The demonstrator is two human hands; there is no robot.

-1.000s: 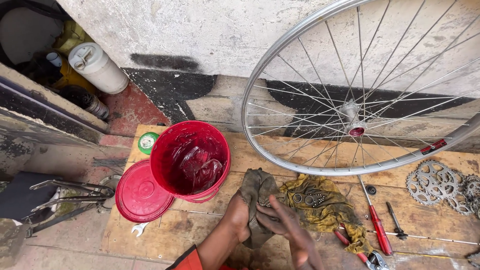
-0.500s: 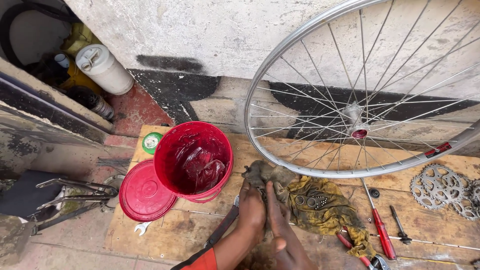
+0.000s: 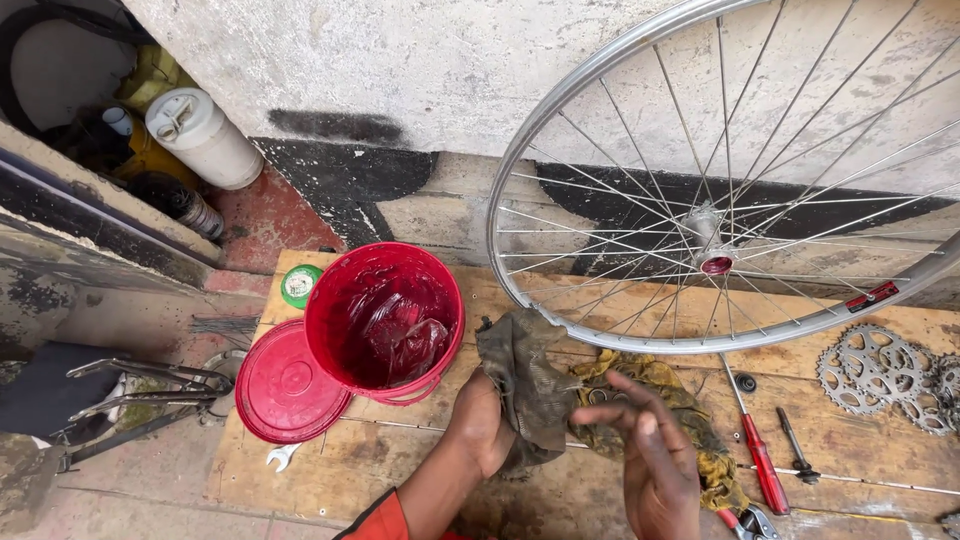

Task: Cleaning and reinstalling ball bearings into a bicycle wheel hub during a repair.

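My left hand (image 3: 478,425) grips a dirty grey-brown rag (image 3: 525,385) and holds it up over the wooden board (image 3: 350,470). My right hand (image 3: 650,455) is beside the rag with its greasy fingers spread and nothing in them. Under the hands lies a yellow-stained cloth (image 3: 670,400). A red bucket (image 3: 385,320) holding red grease in a plastic liner stands just left of the rag. Its red lid (image 3: 283,385) lies flat beside it.
A spoked bicycle wheel (image 3: 720,180) leans against the wall at right. Sprocket cogs (image 3: 880,375), a red-handled screwdriver (image 3: 760,465), a small tool (image 3: 795,445) and a wrench (image 3: 282,457) lie on the board. A white canister (image 3: 205,135) and metal frame parts (image 3: 140,395) sit at left.
The hands rubbed together with the rag earlier; now my left hand has lifted the rag and my right hand has come off it, fingers spread.
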